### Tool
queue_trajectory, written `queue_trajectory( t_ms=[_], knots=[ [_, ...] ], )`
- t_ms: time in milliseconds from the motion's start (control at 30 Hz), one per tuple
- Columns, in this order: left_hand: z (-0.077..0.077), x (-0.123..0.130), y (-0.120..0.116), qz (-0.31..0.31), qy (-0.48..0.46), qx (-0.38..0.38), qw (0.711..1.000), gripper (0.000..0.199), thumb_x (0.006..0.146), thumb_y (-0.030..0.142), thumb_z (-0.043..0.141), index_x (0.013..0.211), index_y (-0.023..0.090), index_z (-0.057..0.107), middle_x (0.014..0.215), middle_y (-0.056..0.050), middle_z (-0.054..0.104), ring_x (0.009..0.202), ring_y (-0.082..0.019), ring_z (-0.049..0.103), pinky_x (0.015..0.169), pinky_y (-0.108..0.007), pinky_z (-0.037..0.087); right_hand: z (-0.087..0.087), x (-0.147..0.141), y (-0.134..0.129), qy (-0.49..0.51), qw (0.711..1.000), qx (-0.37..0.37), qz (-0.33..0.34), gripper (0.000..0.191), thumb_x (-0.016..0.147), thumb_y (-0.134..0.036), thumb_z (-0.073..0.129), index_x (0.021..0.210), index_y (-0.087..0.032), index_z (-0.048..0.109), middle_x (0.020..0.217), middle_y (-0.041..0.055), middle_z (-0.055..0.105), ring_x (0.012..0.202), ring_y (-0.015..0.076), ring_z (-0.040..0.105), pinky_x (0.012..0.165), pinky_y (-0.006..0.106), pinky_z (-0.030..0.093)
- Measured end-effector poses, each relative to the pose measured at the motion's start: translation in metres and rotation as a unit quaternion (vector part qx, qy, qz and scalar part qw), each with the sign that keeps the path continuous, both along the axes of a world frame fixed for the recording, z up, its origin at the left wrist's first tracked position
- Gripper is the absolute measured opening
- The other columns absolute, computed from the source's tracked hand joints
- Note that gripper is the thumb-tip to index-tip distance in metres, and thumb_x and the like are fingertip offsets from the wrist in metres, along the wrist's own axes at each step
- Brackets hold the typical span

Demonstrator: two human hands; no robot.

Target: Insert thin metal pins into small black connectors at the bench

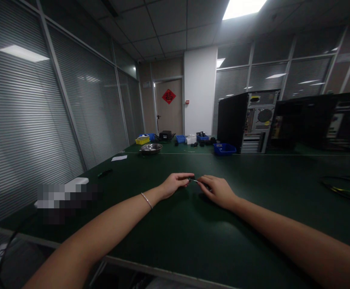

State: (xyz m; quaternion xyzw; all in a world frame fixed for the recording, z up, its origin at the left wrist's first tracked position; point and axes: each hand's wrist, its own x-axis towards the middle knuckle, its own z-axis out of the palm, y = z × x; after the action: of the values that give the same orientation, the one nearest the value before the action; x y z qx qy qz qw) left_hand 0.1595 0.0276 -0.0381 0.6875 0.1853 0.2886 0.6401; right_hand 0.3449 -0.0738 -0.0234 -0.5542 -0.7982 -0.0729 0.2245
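Note:
My left hand (174, 185), with a thin bracelet at the wrist, pinches a small black part (192, 177) between thumb and fingers. What kind of part it is cannot be made out. Opposite it, my right hand (218, 190) is closed around a screwdriver (194, 180). Its thin metal shaft points left and meets the black part or lies right beside it; the handle is mostly hidden in my fingers. Both hands are just above the dark green table (168, 237), near its middle.
Far back stand a metal bowl (151, 149), a yellow bin (142, 140), a blue tray (224, 149) and a black computer case (233, 120). Black cables (343, 188) lie at right. A slim green tool (105, 173) and white paper (119, 158) lie left.

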Motion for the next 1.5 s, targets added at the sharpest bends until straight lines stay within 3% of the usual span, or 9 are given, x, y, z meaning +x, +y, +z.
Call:
queue_trajectory(
  t_ms=[233, 667, 933, 1500],
  knots=[
    [0.0002, -0.0017, -0.0009, -0.020, 0.006, 0.010, 1.000, 0.036, 0.073, 0.025, 0.063, 0.107, 0.014, 0.061, 0.085, -0.006, 0.061, 0.072, -0.011, 0.052, 0.072, -0.027, 0.039, 0.0013, -0.0009, -0.0003, -0.006, 1.000, -0.007, -0.009, 0.028, 0.090, -0.032, 0.034, 0.097, -0.021, 0.059, 0.086, 0.0037, 0.061, 0.077, 0.0146, 0.056, 0.067, 0.023, 0.039],
    [0.0018, -0.0023, -0.0031, 0.001, 0.029, 0.063, 0.998, 0.036, 0.070, 0.025, 0.065, 0.104, 0.015, 0.062, 0.086, -0.006, 0.062, 0.073, -0.012, 0.054, 0.070, -0.026, 0.041, 0.0016, -0.0013, -0.0001, -0.010, 1.000, -0.019, -0.008, 0.028, 0.090, -0.033, 0.034, 0.098, -0.022, 0.059, 0.087, 0.0041, 0.062, 0.078, 0.0153, 0.056, 0.067, 0.023, 0.039],
    [-0.0007, 0.0004, -0.0017, 0.003, 0.006, 0.023, 1.000, 0.038, 0.067, 0.025, 0.069, 0.102, 0.011, 0.062, 0.091, -0.011, 0.064, 0.083, -0.016, 0.059, 0.083, -0.033, 0.043, 0.0022, -0.0013, 0.0002, -0.016, 0.999, -0.027, -0.014, 0.028, 0.089, -0.033, 0.034, 0.095, -0.022, 0.059, 0.084, 0.0036, 0.061, 0.074, 0.0150, 0.056, 0.065, 0.023, 0.038],
    [-0.0039, 0.0017, -0.0010, 0.017, -0.005, 0.018, 1.000, 0.042, 0.063, 0.025, 0.071, 0.101, 0.010, 0.063, 0.087, -0.010, 0.066, 0.080, -0.016, 0.061, 0.083, -0.034, 0.044, -0.0002, 0.0008, 0.0025, -0.020, 0.999, -0.035, -0.020, 0.028, 0.089, -0.034, 0.035, 0.097, -0.022, 0.059, 0.085, 0.0035, 0.062, 0.073, 0.0143, 0.056, 0.062, 0.022, 0.036]
  ],
)
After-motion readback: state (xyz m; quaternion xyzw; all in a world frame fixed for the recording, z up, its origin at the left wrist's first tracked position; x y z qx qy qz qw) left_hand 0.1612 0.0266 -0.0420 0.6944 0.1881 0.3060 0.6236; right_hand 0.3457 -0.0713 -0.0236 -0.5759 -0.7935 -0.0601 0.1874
